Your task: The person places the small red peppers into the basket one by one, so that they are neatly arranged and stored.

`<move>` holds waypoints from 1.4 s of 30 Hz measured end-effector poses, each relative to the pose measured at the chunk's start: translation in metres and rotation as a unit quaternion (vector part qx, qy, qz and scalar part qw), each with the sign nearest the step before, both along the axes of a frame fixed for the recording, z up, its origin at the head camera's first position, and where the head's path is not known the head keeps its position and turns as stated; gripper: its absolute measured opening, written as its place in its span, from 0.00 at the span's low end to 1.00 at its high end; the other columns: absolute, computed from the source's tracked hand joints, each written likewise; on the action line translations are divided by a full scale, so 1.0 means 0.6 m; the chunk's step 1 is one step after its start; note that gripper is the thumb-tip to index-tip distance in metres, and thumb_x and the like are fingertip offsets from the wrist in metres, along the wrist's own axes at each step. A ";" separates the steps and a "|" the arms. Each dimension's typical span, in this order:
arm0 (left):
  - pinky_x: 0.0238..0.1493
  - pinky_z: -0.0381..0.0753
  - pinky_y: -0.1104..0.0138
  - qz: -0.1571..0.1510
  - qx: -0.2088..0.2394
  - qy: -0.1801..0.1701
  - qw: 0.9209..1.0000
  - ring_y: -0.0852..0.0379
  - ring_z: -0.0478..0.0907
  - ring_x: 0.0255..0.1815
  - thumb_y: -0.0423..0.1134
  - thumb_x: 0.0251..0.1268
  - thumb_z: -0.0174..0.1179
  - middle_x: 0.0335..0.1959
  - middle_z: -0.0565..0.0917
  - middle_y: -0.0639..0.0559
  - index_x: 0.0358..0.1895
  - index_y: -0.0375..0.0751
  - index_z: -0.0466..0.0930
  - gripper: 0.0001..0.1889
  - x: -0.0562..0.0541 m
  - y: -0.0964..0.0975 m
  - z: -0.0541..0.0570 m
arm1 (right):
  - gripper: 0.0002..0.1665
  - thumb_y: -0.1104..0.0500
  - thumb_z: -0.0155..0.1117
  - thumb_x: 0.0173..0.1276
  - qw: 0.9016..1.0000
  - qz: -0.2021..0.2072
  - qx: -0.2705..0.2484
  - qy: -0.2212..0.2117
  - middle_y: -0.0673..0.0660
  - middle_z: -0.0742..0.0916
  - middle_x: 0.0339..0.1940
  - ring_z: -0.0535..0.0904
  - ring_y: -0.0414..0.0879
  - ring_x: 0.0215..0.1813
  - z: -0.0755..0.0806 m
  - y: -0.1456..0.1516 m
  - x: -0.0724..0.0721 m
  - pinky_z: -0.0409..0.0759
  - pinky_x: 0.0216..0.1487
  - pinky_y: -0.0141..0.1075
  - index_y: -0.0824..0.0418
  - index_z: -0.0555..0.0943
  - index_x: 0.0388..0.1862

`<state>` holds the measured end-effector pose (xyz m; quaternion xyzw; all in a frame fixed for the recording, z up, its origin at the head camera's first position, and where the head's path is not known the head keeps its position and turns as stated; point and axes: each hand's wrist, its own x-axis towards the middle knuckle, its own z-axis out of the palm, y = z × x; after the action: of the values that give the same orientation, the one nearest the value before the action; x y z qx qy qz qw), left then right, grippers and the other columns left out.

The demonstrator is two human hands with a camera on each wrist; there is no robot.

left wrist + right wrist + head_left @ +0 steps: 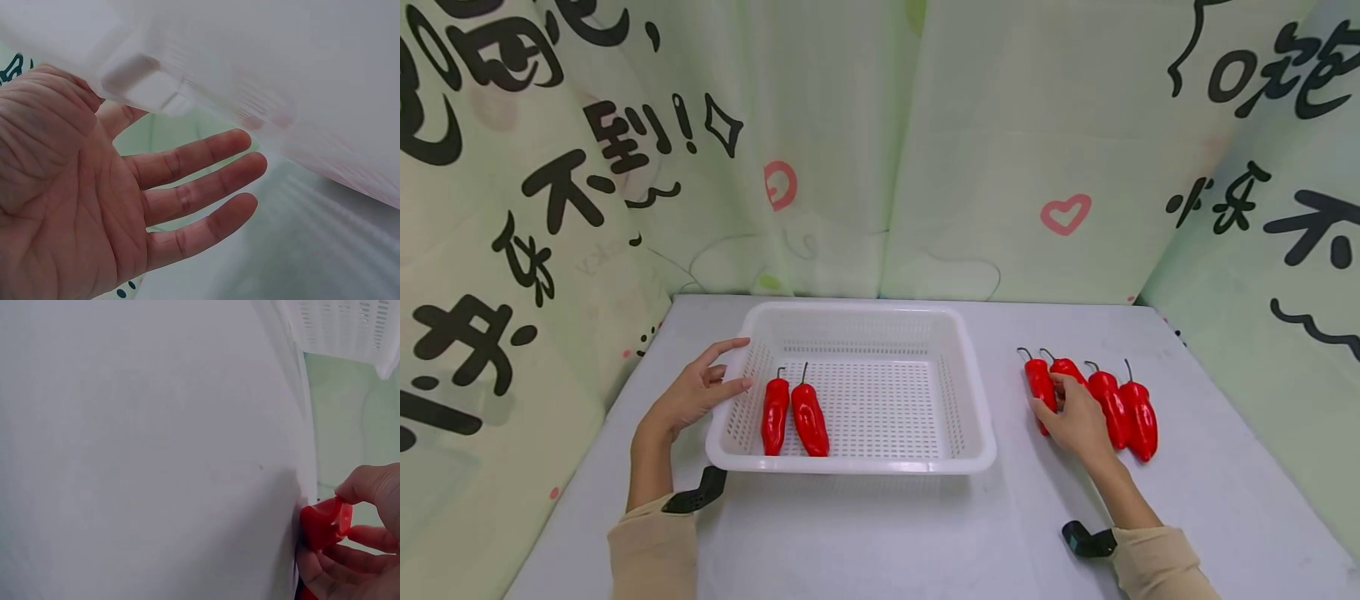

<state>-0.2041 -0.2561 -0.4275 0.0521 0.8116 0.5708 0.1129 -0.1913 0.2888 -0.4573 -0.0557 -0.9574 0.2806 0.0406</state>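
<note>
My left hand (694, 396) is at the left side of a white plastic basket (865, 465), with thumb and forefinger touching its rim. In the left wrist view the other fingers of the left hand (131, 194) stretch out loosely beneath the basket edge (206, 103). Two red chili peppers (775, 417) lie side by side in the basket's left part. Over to the right, my right hand (1078, 421) pinches the leftmost red chili pepper (1039, 379) of a group. Thumb and fingers on both sides of that pepper (325, 522) show in the right wrist view.
Beside the right hand lie more red chili peppers (1138, 417), stems pointing away. The white table (865, 542) meets a pale green curtain (970, 167) at the back and sides. A strip of tabletop separates basket and pepper group.
</note>
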 end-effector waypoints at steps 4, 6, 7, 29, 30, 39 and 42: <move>0.45 0.89 0.51 -0.002 0.000 -0.001 1.000 0.44 0.85 0.50 0.43 0.71 0.66 0.68 0.74 0.30 0.81 0.55 0.55 0.40 -0.001 -0.001 -0.001 | 0.40 0.59 0.68 0.68 1.000 -0.005 -0.010 0.012 0.76 0.76 0.63 0.75 0.69 0.59 0.001 0.000 0.002 0.84 0.52 0.60 0.73 0.64 0.74; 0.45 0.89 0.52 -0.003 0.001 -0.002 1.000 0.44 0.85 0.50 0.43 0.71 0.66 0.68 0.74 0.30 0.81 0.55 0.55 0.40 -0.001 -0.001 0.000 | 0.40 0.60 0.67 0.68 1.000 -0.008 -0.015 0.020 0.75 0.77 0.63 0.75 0.69 0.59 0.002 0.000 0.003 0.84 0.52 0.60 0.72 0.64 0.74; 0.45 0.89 0.52 -0.003 0.002 -0.003 1.000 0.44 0.85 0.50 0.43 0.71 0.66 0.68 0.74 0.30 0.81 0.55 0.55 0.40 -0.001 -0.002 0.000 | 0.40 0.61 0.67 0.68 1.000 -0.008 -0.016 0.023 0.75 0.77 0.63 0.75 0.69 0.59 0.002 0.000 0.003 0.85 0.52 0.60 0.72 0.64 0.74; 0.45 0.89 0.52 -0.007 0.005 0.000 1.000 0.44 0.85 0.50 0.42 0.72 0.65 0.67 0.75 0.29 0.81 0.55 0.54 0.40 0.000 -0.002 -0.001 | 0.42 0.60 0.73 0.62 0.998 -0.046 -0.016 0.038 0.74 0.81 0.60 0.79 0.67 0.55 0.004 -0.010 0.002 0.86 0.49 0.58 0.71 0.68 0.73; 0.45 0.89 0.52 -0.007 0.005 0.000 1.000 0.44 0.85 0.50 0.42 0.72 0.65 0.67 0.75 0.29 0.81 0.55 0.54 0.40 0.001 -0.002 0.000 | 0.42 0.60 0.73 0.62 0.998 -0.046 -0.016 0.040 0.74 0.81 0.60 0.79 0.67 0.55 0.004 -0.010 0.003 0.86 0.49 0.58 0.71 0.68 0.72; 0.46 0.88 0.52 -0.006 0.005 -0.002 1.000 0.44 0.85 0.51 0.42 0.72 0.65 0.67 0.75 0.30 0.81 0.55 0.54 0.40 0.001 -0.002 0.001 | 0.39 0.62 0.75 0.60 0.996 -0.039 -0.013 0.076 0.73 0.82 0.58 0.79 0.67 0.54 0.012 -0.013 0.014 0.85 0.50 0.60 0.71 0.73 0.69; 0.46 0.88 0.52 -0.005 0.009 -0.003 1.000 0.44 0.85 0.50 0.42 0.72 0.65 0.67 0.75 0.29 0.81 0.55 0.54 0.40 0.001 -0.002 0.001 | 0.38 0.62 0.75 0.59 0.995 -0.035 -0.012 0.088 0.72 0.83 0.57 0.78 0.66 0.54 0.017 -0.015 0.018 0.85 0.49 0.60 0.71 0.74 0.68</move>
<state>-0.2034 -0.2573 -0.4269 0.0559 0.8060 0.5774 0.1177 -0.1804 0.2797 -0.4473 -0.0646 -0.9442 0.2938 0.1340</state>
